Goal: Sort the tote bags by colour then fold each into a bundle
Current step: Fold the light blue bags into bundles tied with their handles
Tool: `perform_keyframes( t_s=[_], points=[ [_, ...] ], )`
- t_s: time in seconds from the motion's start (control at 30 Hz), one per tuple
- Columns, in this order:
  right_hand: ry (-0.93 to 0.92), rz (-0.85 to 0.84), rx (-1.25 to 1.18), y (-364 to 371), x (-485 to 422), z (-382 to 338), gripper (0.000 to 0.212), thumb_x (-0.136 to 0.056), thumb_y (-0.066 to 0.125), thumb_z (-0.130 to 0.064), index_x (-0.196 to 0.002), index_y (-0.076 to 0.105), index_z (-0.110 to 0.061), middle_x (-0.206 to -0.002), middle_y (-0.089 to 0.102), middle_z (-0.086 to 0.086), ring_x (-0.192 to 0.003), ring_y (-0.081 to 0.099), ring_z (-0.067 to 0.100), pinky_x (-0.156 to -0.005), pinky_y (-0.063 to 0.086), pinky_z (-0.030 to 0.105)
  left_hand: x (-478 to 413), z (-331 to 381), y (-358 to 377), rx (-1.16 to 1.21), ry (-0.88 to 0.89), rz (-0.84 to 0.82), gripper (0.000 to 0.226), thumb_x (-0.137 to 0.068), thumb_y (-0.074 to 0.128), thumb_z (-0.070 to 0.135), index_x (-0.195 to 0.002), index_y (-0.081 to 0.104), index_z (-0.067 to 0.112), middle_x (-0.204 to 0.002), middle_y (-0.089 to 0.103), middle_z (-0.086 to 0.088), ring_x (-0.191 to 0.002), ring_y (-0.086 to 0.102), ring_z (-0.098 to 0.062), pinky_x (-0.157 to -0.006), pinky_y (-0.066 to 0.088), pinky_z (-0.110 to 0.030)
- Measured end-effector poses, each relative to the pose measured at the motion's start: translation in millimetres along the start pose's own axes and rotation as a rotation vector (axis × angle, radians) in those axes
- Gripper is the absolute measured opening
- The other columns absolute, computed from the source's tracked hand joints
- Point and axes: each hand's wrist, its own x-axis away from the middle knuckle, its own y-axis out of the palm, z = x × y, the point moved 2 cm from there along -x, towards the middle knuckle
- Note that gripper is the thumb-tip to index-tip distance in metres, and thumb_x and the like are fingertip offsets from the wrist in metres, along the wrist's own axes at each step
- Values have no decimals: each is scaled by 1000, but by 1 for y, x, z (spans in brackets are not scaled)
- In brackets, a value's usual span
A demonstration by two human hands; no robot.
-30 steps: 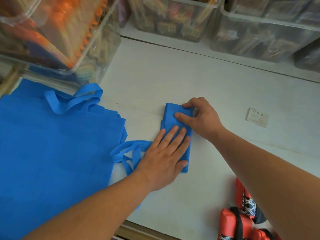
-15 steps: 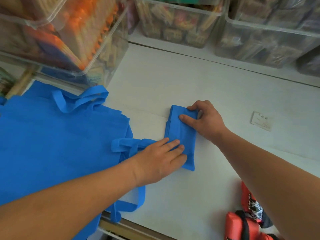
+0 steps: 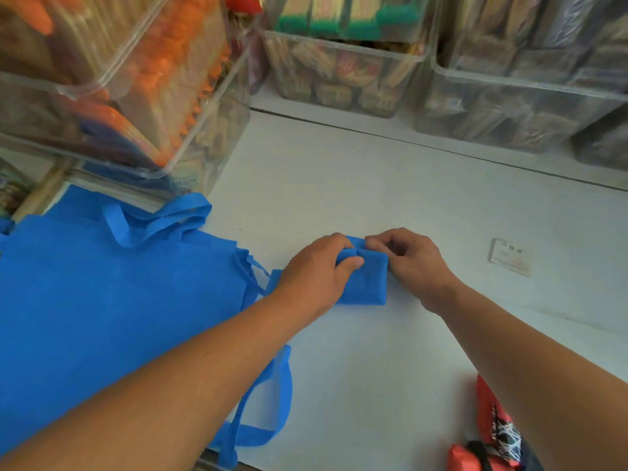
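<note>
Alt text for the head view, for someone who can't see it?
The left hand and right hand pinch the far edge of a folded blue tote on a white table. Flat blue totes lie at left; red bundles at bottom right.

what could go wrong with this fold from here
The folded blue tote bag is pinched near its far edge by the left hand and right hand; if the grip loosens, it may spring open. A blue handle loop hangs past the table edge and could get snagged.

I see soft, even daylight with faint shadows on the tabletop (image 3: 356,205), mild motion blur throughout, and wide-angle bending at the edges.
</note>
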Motion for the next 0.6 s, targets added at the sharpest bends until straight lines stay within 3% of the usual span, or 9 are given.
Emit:
perform_keyframes(
  t_s=[0.07,0.13,0.2,0.27,0.37,0.47,0.53,0.6],
  points=[
    [76,-47,-35,-5,0,-6,38,-105,48,-46,-103,79,-23,-101,77,-5,-95,72,12,-85,56,23,-12,-4,2,-20,-61,86,20,-102,59,35,-105,59,15,-96,62,-1,-90,56,-22,-78,45,-38],
    [107,-97,-24,-8,2,-7,50,-103,44,-59,-103,78,-22,-100,75,-2,-94,70,14,-89,56,27,-22,-8,2,-60,-72,94,22,-103,58,37,-103,59,15,-94,61,-2,-89,58,-25,-78,48,-41],
    [58,-97,-2,-8,4,-4,41,-92,66,-58,-102,74,-20,-98,74,0,-94,70,14,-89,58,32,-29,-8,3,-123,-22,76,21,-102,58,39,-106,61,18,-99,57,-1,-90,57,-24,-78,49,-43],
    [1,-53,29,-7,5,2,27,-88,77,-46,-103,73,-24,-98,74,1,-95,71,18,-88,58,38,-33,-7,8,-181,65,98,21,-100,60,39,-110,65,20,-104,53,-2,-95,55,-24,-80,50,-44],
    [-77,-35,80,-7,5,7,24,-92,75,-33,-115,68,-30,-96,72,-4,-87,68,15,-82,58,32,-35,-11,19,-269,159,130,27,-98,61,39,-119,69,24,-116,57,-2,-105,56,-27,-88,50,-50],
    [-155,6,128,-5,7,9,17,-93,73,-28,-110,70,-29,-92,70,-9,-80,64,9,-76,53,25,-31,-13,24,-488,293,197,42,-99,48,40,-132,65,21,-143,57,-3,-130,53,-30,-106,44,-53],
    [-173,28,128,-3,6,9,12,-95,71,-27,-107,73,-30,-96,72,-11,-86,67,10,-80,55,29,-21,-15,30,-623,412,142,49,-104,39,37,-145,55,13,-157,47,-6,-148,39,-28,-119,33,-52],
    [-157,33,113,-3,3,8,11,-98,67,-27,-104,76,-29,-100,73,-11,-94,69,12,-87,57,37,-8,-20,35,-642,398,47,60,-108,25,40,-159,34,9,-169,25,-9,-158,16,-23,-126,22,-48]
  ],
)
